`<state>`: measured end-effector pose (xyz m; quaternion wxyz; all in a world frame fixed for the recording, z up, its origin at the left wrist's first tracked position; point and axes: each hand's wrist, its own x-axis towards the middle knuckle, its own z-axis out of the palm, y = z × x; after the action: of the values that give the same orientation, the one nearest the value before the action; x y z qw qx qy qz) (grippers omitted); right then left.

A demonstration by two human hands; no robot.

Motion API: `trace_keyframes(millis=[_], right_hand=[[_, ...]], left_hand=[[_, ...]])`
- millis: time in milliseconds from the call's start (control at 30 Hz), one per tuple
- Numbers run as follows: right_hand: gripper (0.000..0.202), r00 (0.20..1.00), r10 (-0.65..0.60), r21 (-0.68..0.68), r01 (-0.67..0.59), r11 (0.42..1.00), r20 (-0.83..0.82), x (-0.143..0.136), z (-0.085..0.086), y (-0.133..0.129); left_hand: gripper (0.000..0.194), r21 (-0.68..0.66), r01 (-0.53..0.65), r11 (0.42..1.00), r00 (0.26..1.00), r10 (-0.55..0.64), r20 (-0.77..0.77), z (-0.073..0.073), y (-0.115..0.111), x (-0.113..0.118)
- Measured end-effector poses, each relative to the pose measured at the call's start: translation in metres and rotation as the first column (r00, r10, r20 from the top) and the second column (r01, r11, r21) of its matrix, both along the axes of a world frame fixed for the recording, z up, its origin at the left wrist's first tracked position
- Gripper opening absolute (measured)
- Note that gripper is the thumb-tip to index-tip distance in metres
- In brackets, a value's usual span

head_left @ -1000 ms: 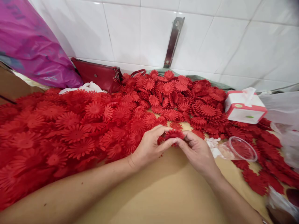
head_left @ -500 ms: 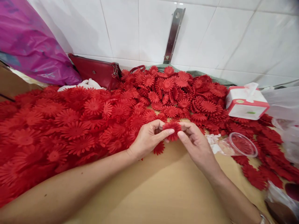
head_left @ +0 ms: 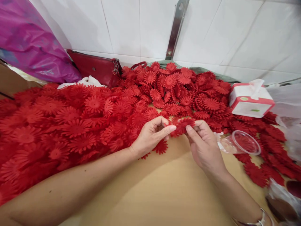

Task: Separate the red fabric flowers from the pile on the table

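A red artificial flower (head_left: pixel 185 125), with many narrow petals, is pinched between the thumb and fingers of my right hand (head_left: pixel 207 144). My left hand (head_left: pixel 151 136) is just to its left, closed with the thumb against the index finger. Red petals show at those fingertips too; whether they belong to the same flower or a second layer I cannot tell. Below my left fingers a loose red flower (head_left: pixel 161 147) lies on the table (head_left: pixel 155 191). A large heap of red flowers (head_left: pixel 77 127) spreads beside and beyond my left hand.
More red flowers (head_left: pixel 170 81) are piled by the tiled wall. On the right are a tissue box (head_left: pixel 251 100), a clear plastic cup (head_left: pixel 245 142) on its side and plastic bags. A red purse (head_left: pixel 94 67) and a purple bag (head_left: pixel 37 47) stand at the back left.
My right hand has moved right with the red flower, widening the gap between my hands. My left fingers stay pinched in nearly the same place. The view has shifted slightly.
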<state>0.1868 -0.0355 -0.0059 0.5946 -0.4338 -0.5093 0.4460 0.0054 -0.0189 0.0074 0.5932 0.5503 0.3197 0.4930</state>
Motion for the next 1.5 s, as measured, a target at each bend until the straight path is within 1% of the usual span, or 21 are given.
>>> trace_keyframes(millis=[100, 167, 300, 400, 433, 467, 533, 567, 600, 633, 733, 800, 867, 933, 1000, 1100, 1167, 1233, 1300, 1400, 1500], right_hand=[[0.018, 0.987, -0.082, 0.016, 0.085, 0.996, -0.139, 0.004, 0.002, 0.005], [0.022, 0.975, -0.129, 0.002, 0.131, 0.991, -0.179, 0.007, 0.002, 0.008], [0.022, 0.979, -0.167, 0.000, 0.168, 0.986, -0.117, 0.008, 0.000, 0.010], [0.025, 0.980, -0.183, 0.013, 0.184, 0.983, -0.074, 0.006, -0.001, 0.009], [0.025, 0.980, -0.188, 0.013, 0.190, 0.982, -0.067, 0.005, -0.002, 0.009], [0.025, 0.980, -0.188, 0.011, 0.189, 0.982, -0.063, 0.004, -0.002, 0.009], [0.022, 0.986, -0.162, 0.004, 0.162, 0.987, -0.049, 0.004, -0.003, 0.008], [0.020, 0.990, -0.134, 0.004, 0.135, 0.991, -0.038, 0.004, -0.004, 0.007], [0.017, 0.995, -0.097, 0.010, 0.097, 0.995, -0.022, 0.004, -0.004, 0.007], [0.014, 0.998, -0.055, 0.024, 0.055, 0.998, 0.003, 0.004, -0.004, 0.006], [0.007, 0.992, 0.032, 0.106, -0.045, 0.993, 0.122, 0.004, -0.001, 0.002], [0.011, 0.975, 0.037, 0.158, -0.073, 0.985, 0.217, 0.003, 0.002, 0.000], [0.020, 0.963, 0.020, 0.183, -0.071, 0.981, 0.269, 0.001, 0.005, -0.001], [0.030, 0.965, 0.019, 0.167, -0.065, 0.984, 0.262, -0.001, 0.009, -0.002], [0.036, 0.969, 0.024, 0.153, -0.063, 0.986, 0.246, -0.003, 0.012, -0.004], [0.027, 0.958, 0.000, 0.191, -0.057, 0.980, 0.286, -0.004, 0.014, -0.005], [0.018, 0.956, 0.003, 0.188, -0.061, 0.980, 0.292, -0.003, 0.013, -0.005], [0.013, 0.968, 0.031, 0.141, -0.068, 0.988, 0.250, -0.002, 0.009, -0.004], [0.012, 0.980, 0.050, 0.081, -0.066, 0.995, 0.193, 0.000, 0.005, -0.002], [0.016, 0.994, 0.056, 0.018, -0.057, 0.998, 0.092, 0.001, 0.001, -0.001], [0.015, 0.999, 0.051, -0.003, -0.051, 0.999, 0.000, -0.002, 0.003, -0.001]], left_hand=[[0.036, 0.010, -0.059, 0.998, 0.998, 0.059, 0.020, 0.000, 0.001, 0.000], [0.030, 0.033, -0.103, 0.994, 0.994, 0.102, 0.037, -0.002, 0.003, -0.001], [0.017, 0.093, -0.169, 0.981, 0.986, 0.167, 0.027, -0.010, 0.009, -0.001], [0.026, 0.156, -0.213, 0.965, 0.976, 0.218, -0.018, -0.015, 0.010, -0.003], [0.033, 0.215, -0.255, 0.943, 0.962, 0.270, -0.046, -0.015, 0.009, -0.004], [0.040, 0.296, -0.306, 0.905, 0.937, 0.341, -0.075, -0.013, 0.008, -0.005], [0.047, 0.479, -0.370, 0.796, 0.866, 0.482, -0.133, -0.008, 0.003, -0.007], [0.046, 0.556, -0.364, 0.747, 0.837, 0.524, -0.156, -0.005, 0.000, -0.008], [0.041, 0.612, -0.326, 0.720, 0.828, 0.530, -0.183, -0.002, -0.002, -0.009], [0.037, 0.646, -0.265, 0.716, 0.838, 0.503, -0.213, 0.001, -0.005, -0.009], [0.033, 0.665, -0.070, 0.743, 0.886, 0.353, -0.301, 0.002, -0.008, -0.005], [0.025, 0.646, -0.029, 0.763, 0.892, 0.312, -0.328, -0.001, -0.008, -0.003], [0.019, 0.605, -0.049, 0.794, 0.890, 0.310, -0.335, -0.004, -0.007, -0.002], [0.013, 0.548, -0.074, 0.833, 0.886, 0.308, -0.348, -0.004, -0.007, -0.003], [0.009, 0.499, -0.116, 0.859, 0.871, 0.330, -0.364, -0.002, -0.007, -0.004], [0.019, 0.437, -0.181, 0.881, 0.856, 0.360, -0.371, 0.002, -0.008, -0.004], [0.025, 0.397, -0.189, 0.898, 0.872, 0.339, -0.353, 0.003, -0.008, -0.004], [0.030, 0.363, -0.166, 0.917, 0.895, 0.295, -0.335, 0.002, -0.008, -0.004], [0.034, 0.357, -0.155, 0.921, 0.906, 0.276, -0.321, 0.002, -0.007, -0.005], [0.032, 0.369, -0.144, 0.918, 0.912, 0.268, -0.310, 0.001, -0.007, -0.005], [0.031, 0.340, -0.149, 0.929, 0.931, 0.247, -0.267, 0.001, -0.007, -0.005]])
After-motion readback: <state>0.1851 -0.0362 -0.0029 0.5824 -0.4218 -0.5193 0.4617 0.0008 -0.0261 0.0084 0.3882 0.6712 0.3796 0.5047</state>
